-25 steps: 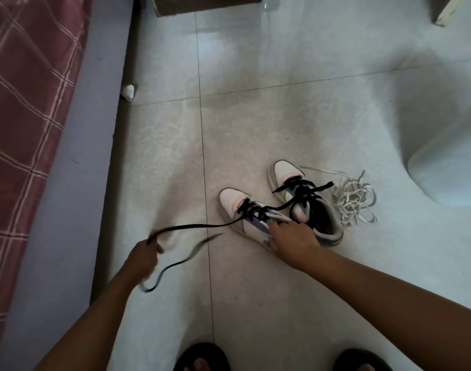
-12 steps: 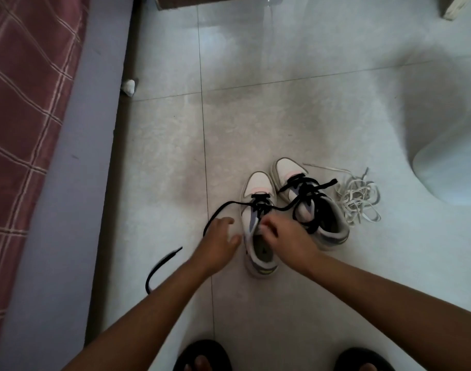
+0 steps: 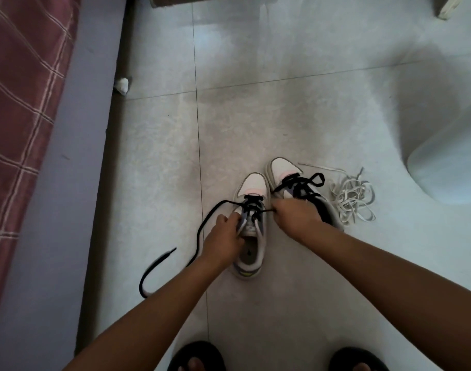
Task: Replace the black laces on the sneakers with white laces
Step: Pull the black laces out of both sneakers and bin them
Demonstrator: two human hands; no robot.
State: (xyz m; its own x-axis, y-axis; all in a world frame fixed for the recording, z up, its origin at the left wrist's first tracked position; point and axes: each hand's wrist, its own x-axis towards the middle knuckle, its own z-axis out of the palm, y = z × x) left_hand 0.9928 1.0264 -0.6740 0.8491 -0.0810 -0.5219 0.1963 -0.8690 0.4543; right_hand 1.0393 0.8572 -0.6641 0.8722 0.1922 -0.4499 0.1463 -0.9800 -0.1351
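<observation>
- Left sneaker (image 3: 251,226) is stood on the floor tile (image 3: 282,116), long axis running away from the person, toe at the far end, heel opening at the near end.
- Right hand (image 3: 296,216) sits just right of the eyelets; fingers are curled, pinching the black lace (image 3: 266,210) where it leaves the upper rows.
- Left hand (image 3: 225,236) is clamped on the sneaker's left collar, bracing it.
- Lace lies leftward from the right-hand pinch: across the tongue, then trailing left and back along the floor.
- Judged: next pull is crosswise to the shoe axis, rightward; right hand is nearer.
- Right sneaker (image 3: 301,191) is laced black, touching alongside; white laces (image 3: 352,199) are heaped just right of it.
</observation>
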